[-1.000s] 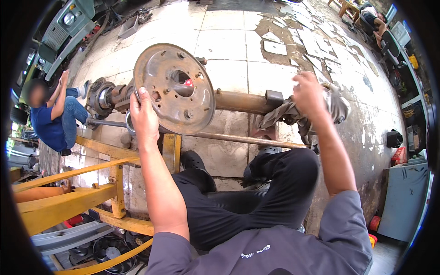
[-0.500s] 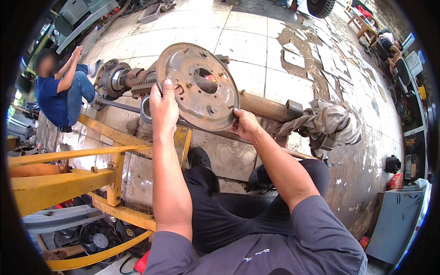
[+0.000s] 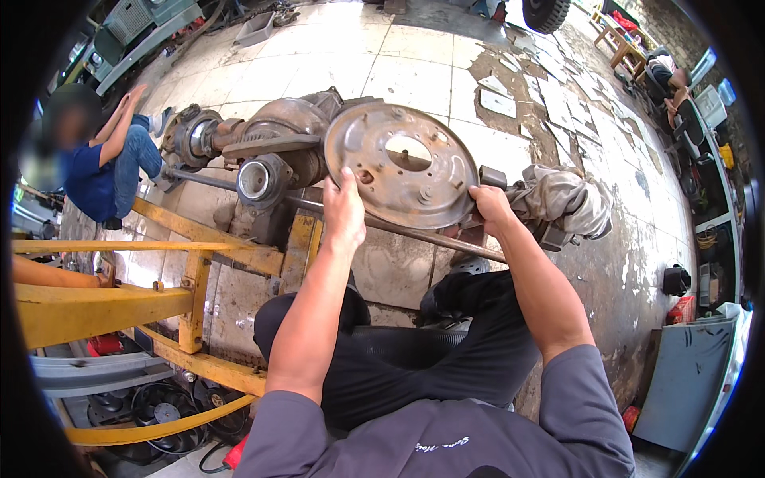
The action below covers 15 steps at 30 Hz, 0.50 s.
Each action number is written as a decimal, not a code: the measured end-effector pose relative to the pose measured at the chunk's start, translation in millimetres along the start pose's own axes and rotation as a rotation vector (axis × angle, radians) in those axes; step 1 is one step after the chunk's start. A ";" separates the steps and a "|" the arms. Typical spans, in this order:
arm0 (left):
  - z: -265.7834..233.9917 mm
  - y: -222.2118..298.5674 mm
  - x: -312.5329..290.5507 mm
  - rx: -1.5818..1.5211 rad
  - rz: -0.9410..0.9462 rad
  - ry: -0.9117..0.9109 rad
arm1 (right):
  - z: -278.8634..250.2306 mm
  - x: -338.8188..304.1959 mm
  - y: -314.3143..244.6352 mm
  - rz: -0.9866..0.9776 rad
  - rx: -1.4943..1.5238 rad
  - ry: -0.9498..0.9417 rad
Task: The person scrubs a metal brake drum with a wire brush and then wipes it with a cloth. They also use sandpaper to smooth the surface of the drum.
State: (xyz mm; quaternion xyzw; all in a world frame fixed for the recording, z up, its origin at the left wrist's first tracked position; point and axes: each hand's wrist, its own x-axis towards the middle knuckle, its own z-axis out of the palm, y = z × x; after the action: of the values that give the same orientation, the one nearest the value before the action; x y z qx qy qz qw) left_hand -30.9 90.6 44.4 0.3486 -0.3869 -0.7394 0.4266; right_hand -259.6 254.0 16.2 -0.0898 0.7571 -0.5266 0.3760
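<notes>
L hand (image 3: 345, 213) & R hand (image 3: 492, 209) clamp rnd rusty plate (image 3: 394, 183), rim 8 & 4 o'clock. Plate's out front; axle hsg (image 3: 287, 121) at its 10, gap unclear; cloth bundle (image 3: 562, 195) 3; tiled flr (image 3: 422, 76) beyond 12.

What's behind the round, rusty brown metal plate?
Beyond the plate: a bulging, rusty metal axle housing left, a crumpled grey cloth bundle right, a long brownish metal rod below. What lies directly behind is covered, bar a glimpse through its centre hole.

Gotta be a vehicle repair workshop: big rusty axle (image 3: 291, 123), yellow steel frame (image 3: 103, 307), cooling fan (image 3: 165, 412) lower left, chunky tyre (image 3: 547, 14), grubby broken floor tiles (image 3: 418, 76).
</notes>
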 end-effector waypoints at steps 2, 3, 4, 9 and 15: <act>-7.5 -18.8 -3.2 0.030 -0.050 -0.008 | -4.5 -2.9 11.4 0.037 -0.001 0.014; -13.1 -26.0 -2.6 0.048 -0.095 -0.023 | -6.8 -3.6 16.7 0.058 -0.001 0.021; -17.4 -34.1 -2.9 0.049 -0.095 -0.002 | -8.7 -2.4 19.8 0.068 -0.055 0.014; -46.1 -48.0 -2.6 0.438 -0.121 0.028 | -17.1 8.0 20.0 0.064 -0.299 -0.030; -50.5 -24.4 -24.0 0.808 -0.460 -0.024 | -22.3 9.7 20.4 0.045 -0.618 -0.058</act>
State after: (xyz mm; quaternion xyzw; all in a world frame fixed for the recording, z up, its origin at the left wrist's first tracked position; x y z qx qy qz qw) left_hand 12.4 106.7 4.5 0.5551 -0.5614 -0.6089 0.0770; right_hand -275.9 273.9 -2.5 -0.1980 0.8720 -0.2604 0.3641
